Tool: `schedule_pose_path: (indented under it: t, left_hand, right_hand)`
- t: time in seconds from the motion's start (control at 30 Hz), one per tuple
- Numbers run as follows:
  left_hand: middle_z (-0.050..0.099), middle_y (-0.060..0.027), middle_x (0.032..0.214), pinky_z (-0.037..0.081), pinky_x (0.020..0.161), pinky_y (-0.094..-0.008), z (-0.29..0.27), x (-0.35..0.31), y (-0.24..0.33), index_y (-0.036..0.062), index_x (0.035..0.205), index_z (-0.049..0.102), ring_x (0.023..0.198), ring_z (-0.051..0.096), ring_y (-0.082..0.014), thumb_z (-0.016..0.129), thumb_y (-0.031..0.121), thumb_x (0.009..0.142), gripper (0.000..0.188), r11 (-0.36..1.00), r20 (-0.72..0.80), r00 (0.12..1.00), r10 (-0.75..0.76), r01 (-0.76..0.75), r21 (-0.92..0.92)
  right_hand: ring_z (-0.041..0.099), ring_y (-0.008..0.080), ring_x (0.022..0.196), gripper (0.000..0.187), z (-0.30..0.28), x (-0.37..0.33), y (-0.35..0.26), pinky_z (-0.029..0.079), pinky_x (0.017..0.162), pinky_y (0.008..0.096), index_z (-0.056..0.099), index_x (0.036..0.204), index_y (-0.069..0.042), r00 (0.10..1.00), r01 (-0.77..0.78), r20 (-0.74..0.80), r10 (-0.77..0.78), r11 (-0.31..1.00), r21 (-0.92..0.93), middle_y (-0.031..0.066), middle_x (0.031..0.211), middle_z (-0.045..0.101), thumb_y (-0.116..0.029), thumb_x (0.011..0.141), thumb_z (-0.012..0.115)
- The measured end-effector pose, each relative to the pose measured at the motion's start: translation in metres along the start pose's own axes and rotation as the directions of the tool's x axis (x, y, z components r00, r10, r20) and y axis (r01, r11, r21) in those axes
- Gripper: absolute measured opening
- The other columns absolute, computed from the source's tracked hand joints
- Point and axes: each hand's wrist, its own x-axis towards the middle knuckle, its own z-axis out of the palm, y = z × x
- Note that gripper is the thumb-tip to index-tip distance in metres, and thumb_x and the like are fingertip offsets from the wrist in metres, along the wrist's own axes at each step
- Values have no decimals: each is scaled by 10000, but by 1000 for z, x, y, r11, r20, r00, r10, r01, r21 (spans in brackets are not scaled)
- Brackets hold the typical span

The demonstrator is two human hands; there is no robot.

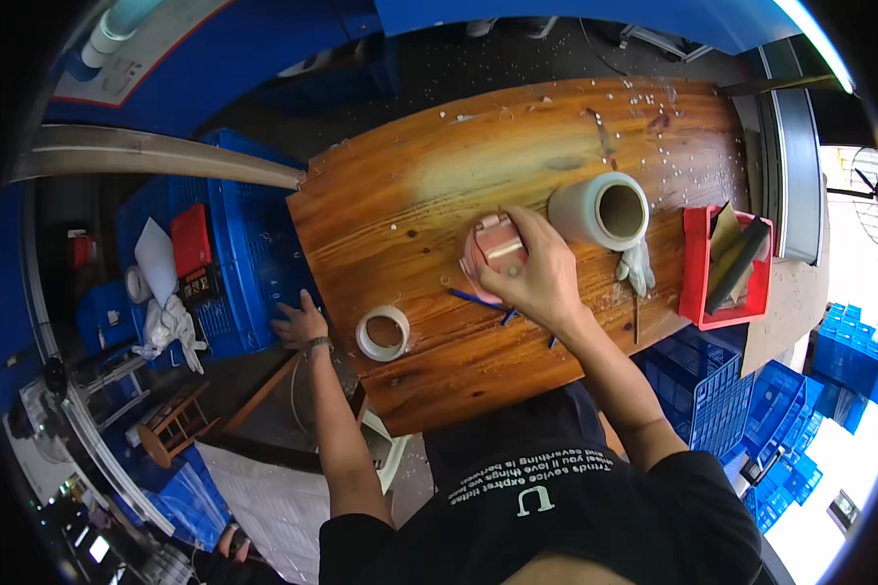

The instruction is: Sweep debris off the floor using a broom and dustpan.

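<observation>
- My right grip [542, 270] is closed around a pink piece [496, 252]; looks light, stiff, slick.
- I'd pinch its rim.
- Left grip [300, 324] spread, unloaded, past table's [390, 214] left edge.

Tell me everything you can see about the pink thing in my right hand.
The pink thing looks rounded, smooth and slightly see-through, perhaps plastic, with a pale bar across its middle. Your right hand grips it, thumb at the near side and fingers at the far side, hiding its right part. It's over the wooden tabletop; whether it rests there is unclear.
</observation>
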Motion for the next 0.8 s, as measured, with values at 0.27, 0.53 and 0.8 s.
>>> schedule_pose_path:
  t: [0.27, 0.53, 0.8]
  left_hand:
    - [391, -152, 1129, 328, 855, -368, -12, -100, -20, 95, 1177, 327, 1064, 342, -294, 535, 69, 689, 531, 598, 54, 613, 789, -743, -303]
    - [504, -109, 722, 402, 649, -354, -1, -117, -28, 76, 705, 536, 736, 484, -262, 509, 107, 646, 73, 634, -275, 718, 639, -695, -339]
    - [534, -201, 862, 401, 752, -367, -10, -126, -98, -3, 891, 514, 859, 503, -319, 497, 195, 670, 297, 727, 295, 840, 456, -160, -667]
  right_hand:
    - [492, 323, 862, 554, 19, 39, 18, 389, 739, 368, 409, 1045, 33, 998, 54, -33, -53, 998, 38, 202, 923, 501, -280, 629, 597]
    - [357, 311, 1038, 470, 19, -45, -50, 244, 895, 393, 379, 1097, 19, 823, 513, -208, -529, 849, -129, 166, 1089, 419, -135, 698, 573]
    - [391, 285, 1003, 296, 91, -132, -122, 310, 846, 398, 453, 1027, -10, 697, 715, 143, -703, 697, -59, 145, 1021, 456, -108, 752, 506]
